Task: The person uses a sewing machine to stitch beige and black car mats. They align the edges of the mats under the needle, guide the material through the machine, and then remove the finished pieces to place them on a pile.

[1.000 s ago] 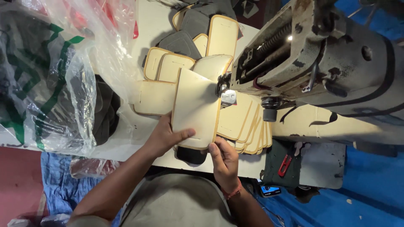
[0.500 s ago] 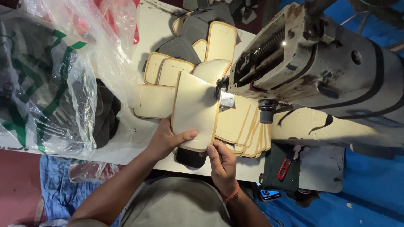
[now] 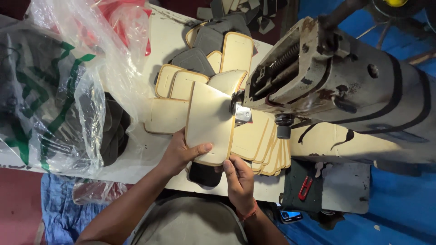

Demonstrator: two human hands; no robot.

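While the left hand [image 3: 181, 152] is gripping the near left edge of a cream, tan-edged flat padded panel [image 3: 210, 121], the right hand [image 3: 238, 179] is pinching its near right corner, the panel lying under the worn grey sewing machine head [image 3: 318, 86]. More cream panels [image 3: 263, 145] are fanning out beneath and beyond it, dark grey pieces [image 3: 195, 61] are lying farther off, and crumpled clear plastic bags [image 3: 68, 90] are crowding the table's left side.

Single head view, looking steeply down, close over worktable [image 3: 168, 31]

clear plastic bag [image 3: 68, 90] at left; red snips [image 3: 305, 188] on dark cloth [image 3: 299, 181]; grey pieces [image 3: 195, 59] behind.
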